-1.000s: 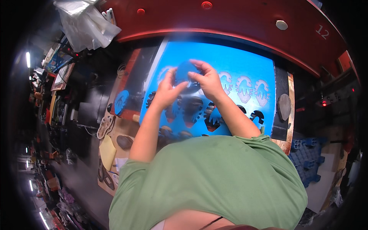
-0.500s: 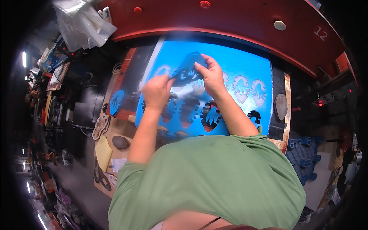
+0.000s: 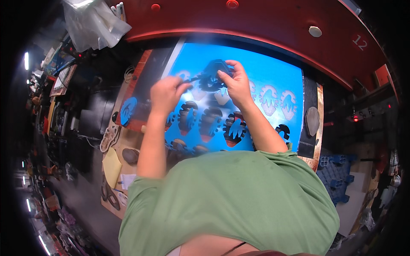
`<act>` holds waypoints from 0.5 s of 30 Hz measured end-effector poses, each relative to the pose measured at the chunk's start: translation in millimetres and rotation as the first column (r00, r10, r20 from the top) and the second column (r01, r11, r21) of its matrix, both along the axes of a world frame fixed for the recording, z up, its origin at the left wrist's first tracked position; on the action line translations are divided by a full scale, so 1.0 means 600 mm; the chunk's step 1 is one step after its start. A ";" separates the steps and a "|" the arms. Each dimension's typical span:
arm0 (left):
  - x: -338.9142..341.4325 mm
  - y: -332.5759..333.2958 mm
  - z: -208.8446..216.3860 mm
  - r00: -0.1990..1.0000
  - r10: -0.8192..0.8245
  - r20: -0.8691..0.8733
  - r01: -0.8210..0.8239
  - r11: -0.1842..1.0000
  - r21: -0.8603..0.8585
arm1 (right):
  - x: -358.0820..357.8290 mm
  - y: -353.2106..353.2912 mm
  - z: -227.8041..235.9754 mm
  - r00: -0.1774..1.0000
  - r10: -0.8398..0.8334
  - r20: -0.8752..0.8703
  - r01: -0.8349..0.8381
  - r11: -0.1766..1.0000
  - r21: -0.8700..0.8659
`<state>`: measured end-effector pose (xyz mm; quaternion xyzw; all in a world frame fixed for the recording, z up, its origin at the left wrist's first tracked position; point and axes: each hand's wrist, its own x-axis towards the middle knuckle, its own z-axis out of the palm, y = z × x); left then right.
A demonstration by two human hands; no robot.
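Observation:
My right hand (image 3: 237,83) grips a dark, tooth-edged cutting die (image 3: 215,72), thumb on its near face and fingers behind. It is held above a blue sheet (image 3: 260,64). Left of the die, my left hand (image 3: 165,91) is raised with curled fingers, blurred by motion. A small gap shows between its fingertips and the die's left end; whether it holds anything is unclear. Toothed, hand-like cut-outs run across the sheet in rows. The nearer ones, such as the hole (image 3: 234,129), show dark board below; pale outlined shapes (image 3: 269,100) lie farther back.
The red machine beam (image 3: 273,21) spans the far side. A blue cut piece (image 3: 128,110) lies at the left. Nearer are a yellow sheet (image 3: 112,167) and scissors (image 3: 110,195). A brownish flat block (image 3: 312,120) sits right; a blue plastic pallet (image 3: 335,177) stands beyond it.
My left hand has moved left, off the die's left end. My right hand keeps hold of the die, which has turned to a more upright angle.

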<state>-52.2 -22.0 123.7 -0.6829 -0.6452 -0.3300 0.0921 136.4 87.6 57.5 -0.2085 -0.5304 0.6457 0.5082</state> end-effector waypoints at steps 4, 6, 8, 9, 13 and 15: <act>-0.021 -0.007 0.040 0.985 -0.029 -0.168 -0.004 0.981 -0.196 | -0.010 -0.001 -0.001 1.000 -0.001 0.005 0.000 0.999 0.039; -0.023 -0.010 0.042 0.996 -0.045 0.083 0.068 0.948 -0.312 | -0.011 -0.002 0.002 1.000 -0.007 -0.017 0.007 1.000 0.006; -0.016 -0.009 0.027 0.933 -0.025 0.358 0.182 0.893 -0.412 | -0.010 -0.004 0.005 0.997 0.014 -0.071 -0.018 0.998 -0.062; -0.011 -0.008 0.015 0.875 -0.011 0.485 0.240 0.878 -0.414 | -0.009 -0.006 0.006 0.993 0.036 -0.115 -0.048 0.993 -0.111; 0.025 0.004 -0.048 0.992 -0.028 0.124 0.014 0.994 0.107 | -0.012 -0.016 0.003 0.983 0.116 -0.143 -0.148 0.960 -0.236; 0.037 0.015 -0.070 0.948 -0.150 0.281 0.115 0.984 0.136 | -0.020 -0.022 -0.002 0.971 0.181 -0.156 -0.212 0.954 -0.212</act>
